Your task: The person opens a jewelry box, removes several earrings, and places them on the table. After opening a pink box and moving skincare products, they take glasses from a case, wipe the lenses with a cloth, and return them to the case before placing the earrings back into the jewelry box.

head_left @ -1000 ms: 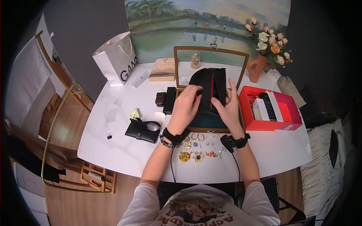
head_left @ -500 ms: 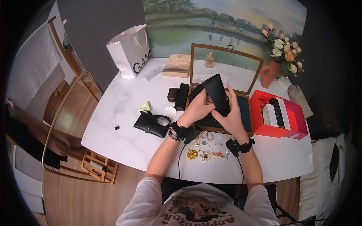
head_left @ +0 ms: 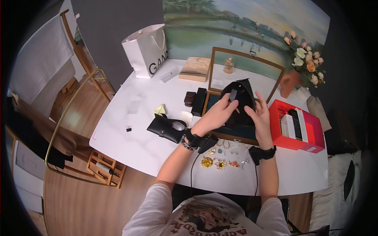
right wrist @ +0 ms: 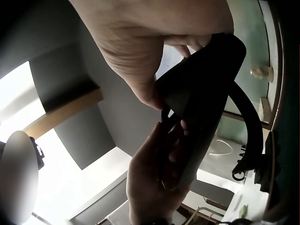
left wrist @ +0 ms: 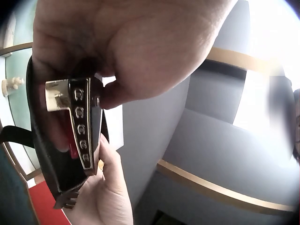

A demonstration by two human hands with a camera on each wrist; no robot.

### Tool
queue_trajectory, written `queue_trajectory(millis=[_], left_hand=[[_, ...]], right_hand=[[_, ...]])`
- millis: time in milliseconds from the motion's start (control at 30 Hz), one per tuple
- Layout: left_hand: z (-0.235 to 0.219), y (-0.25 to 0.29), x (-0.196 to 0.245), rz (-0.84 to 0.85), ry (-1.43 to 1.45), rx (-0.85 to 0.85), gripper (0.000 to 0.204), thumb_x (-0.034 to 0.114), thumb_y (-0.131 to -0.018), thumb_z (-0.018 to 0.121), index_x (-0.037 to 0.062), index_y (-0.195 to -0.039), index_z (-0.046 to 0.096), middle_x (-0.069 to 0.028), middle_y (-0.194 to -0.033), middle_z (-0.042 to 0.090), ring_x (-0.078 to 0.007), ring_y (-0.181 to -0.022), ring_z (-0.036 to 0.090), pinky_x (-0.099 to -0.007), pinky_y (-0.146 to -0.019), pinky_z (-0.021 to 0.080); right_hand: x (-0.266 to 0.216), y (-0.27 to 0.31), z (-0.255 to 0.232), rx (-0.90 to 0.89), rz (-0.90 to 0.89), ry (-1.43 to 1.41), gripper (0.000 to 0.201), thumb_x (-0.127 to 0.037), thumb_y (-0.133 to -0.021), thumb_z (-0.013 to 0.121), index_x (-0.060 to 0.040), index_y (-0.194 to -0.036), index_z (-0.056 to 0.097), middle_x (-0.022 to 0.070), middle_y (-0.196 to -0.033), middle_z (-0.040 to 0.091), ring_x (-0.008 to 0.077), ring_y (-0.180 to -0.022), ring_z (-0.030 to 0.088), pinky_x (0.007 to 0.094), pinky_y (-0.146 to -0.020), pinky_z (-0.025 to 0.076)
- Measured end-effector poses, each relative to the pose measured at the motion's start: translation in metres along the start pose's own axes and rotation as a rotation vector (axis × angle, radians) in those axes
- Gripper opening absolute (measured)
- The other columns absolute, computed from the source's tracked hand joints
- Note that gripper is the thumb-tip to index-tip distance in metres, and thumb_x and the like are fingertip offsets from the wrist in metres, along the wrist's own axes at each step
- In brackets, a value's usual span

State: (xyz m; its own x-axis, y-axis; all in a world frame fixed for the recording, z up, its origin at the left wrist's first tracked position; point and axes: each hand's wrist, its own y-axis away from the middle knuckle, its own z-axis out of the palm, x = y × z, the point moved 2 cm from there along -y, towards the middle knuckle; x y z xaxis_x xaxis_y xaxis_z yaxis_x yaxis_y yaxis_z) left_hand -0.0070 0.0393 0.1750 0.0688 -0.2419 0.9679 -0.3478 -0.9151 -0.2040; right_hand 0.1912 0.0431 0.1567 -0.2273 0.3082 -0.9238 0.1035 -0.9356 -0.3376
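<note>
Left wrist view: left grip (left wrist: pixel 124 49) pinches a metal-edged piece (left wrist: pixel 82 124) against a black pouch (left wrist: pixel 55 171), right grip (left wrist: pixel 107 194) clasping it.

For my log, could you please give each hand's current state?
Left hand: pinching a black, gold-trimmed piece.
Right hand: gripping a rounded black case.

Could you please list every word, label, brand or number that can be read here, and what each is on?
"GAN", on the white paper bag; anything after it is unreadable.
Too small or blurred: the shirt lettering, print on the slim boxes, the red box label, marks on the black-and-gold piece.
</note>
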Motion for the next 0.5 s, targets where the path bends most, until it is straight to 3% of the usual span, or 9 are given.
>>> queue_trajectory(millis=[67, 167, 300, 367, 400, 500], left_hand=[[0.002, 0.0, -0.002, -0.008, 0.04, 0.014, 0.044, 0.031, -0.11, 0.052, -0.003, -0.137, 0.049, -0.01, -0.105, 0.069, -0.0146, -0.096, 0.064, -0.0295, -0.086, 0.051], [0.007, -0.007, -0.016, 0.154, -0.146, 0.114, 0.042, 0.028, -0.111, 0.05, -0.0016, -0.14, 0.051, -0.0104, -0.107, 0.07, -0.018, -0.097, 0.065, -0.0324, -0.09, 0.052], [0.006, -0.005, -0.016, 0.177, -0.154, 0.121, 0.042, 0.029, -0.111, 0.051, 0.0001, -0.141, 0.053, -0.0093, -0.109, 0.071, -0.0174, -0.097, 0.066, -0.0311, -0.088, 0.053], [0.001, 0.009, 0.014, 0.1, -0.098, 0.061, 0.04, 0.029, -0.111, 0.051, 0.0025, -0.14, 0.055, -0.0068, -0.11, 0.072, -0.0134, -0.09, 0.067, -0.0271, -0.075, 0.054], [-0.004, 0.015, 0.021, 0.099, -0.096, 0.055, 0.04, 0.029, -0.111, 0.051, 0.0025, -0.14, 0.055, -0.0068, -0.11, 0.072, -0.0134, -0.09, 0.067, -0.0271, -0.075, 0.054], [-0.024, 0.027, 0.042, 0.034, -0.017, 0.024, 0.038, 0.031, -0.11, 0.052, 0.0058, -0.139, 0.056, -0.0019, -0.105, 0.071, -0.0076, -0.073, 0.065, -0.0209, -0.054, 0.048]], right_hand=[[-0.001, -0.002, 0.001, -0.024, -0.017, -0.002, 0.082, -0.002, -0.093, 0.075, 0.0002, -0.16, 0.028, 0.0157, -0.139, 0.061, 0.0191, -0.125, 0.061, 0.0316, -0.109, 0.048], [-0.001, 0.001, 0.005, -0.11, 0.038, 0.0, 0.083, -0.003, -0.092, 0.077, 0.0003, -0.16, 0.029, 0.0146, -0.134, 0.065, 0.019, -0.123, 0.064, 0.0328, -0.107, 0.049], [-0.004, 0.001, 0.005, -0.046, 0.054, -0.005, 0.082, -0.005, -0.093, 0.077, 0.001, -0.159, 0.029, 0.0138, -0.132, 0.067, 0.018, -0.121, 0.065, 0.0321, -0.106, 0.05], [-0.003, -0.005, -0.003, 0.02, 0.045, -0.042, 0.081, -0.005, -0.093, 0.077, 0.0014, -0.159, 0.03, 0.0138, -0.132, 0.066, 0.0181, -0.12, 0.065, 0.0322, -0.105, 0.051], [-0.001, -0.006, -0.008, 0.083, 0.037, -0.082, 0.08, -0.005, -0.093, 0.077, 0.0017, -0.158, 0.031, 0.0137, -0.132, 0.066, 0.0183, -0.119, 0.065, 0.0322, -0.104, 0.051], [0.002, -0.011, -0.028, 0.121, 0.04, -0.072, 0.077, -0.009, -0.095, 0.076, 0.0033, -0.157, 0.032, 0.0143, -0.137, 0.063, 0.019, -0.122, 0.063, 0.0323, -0.106, 0.05]])
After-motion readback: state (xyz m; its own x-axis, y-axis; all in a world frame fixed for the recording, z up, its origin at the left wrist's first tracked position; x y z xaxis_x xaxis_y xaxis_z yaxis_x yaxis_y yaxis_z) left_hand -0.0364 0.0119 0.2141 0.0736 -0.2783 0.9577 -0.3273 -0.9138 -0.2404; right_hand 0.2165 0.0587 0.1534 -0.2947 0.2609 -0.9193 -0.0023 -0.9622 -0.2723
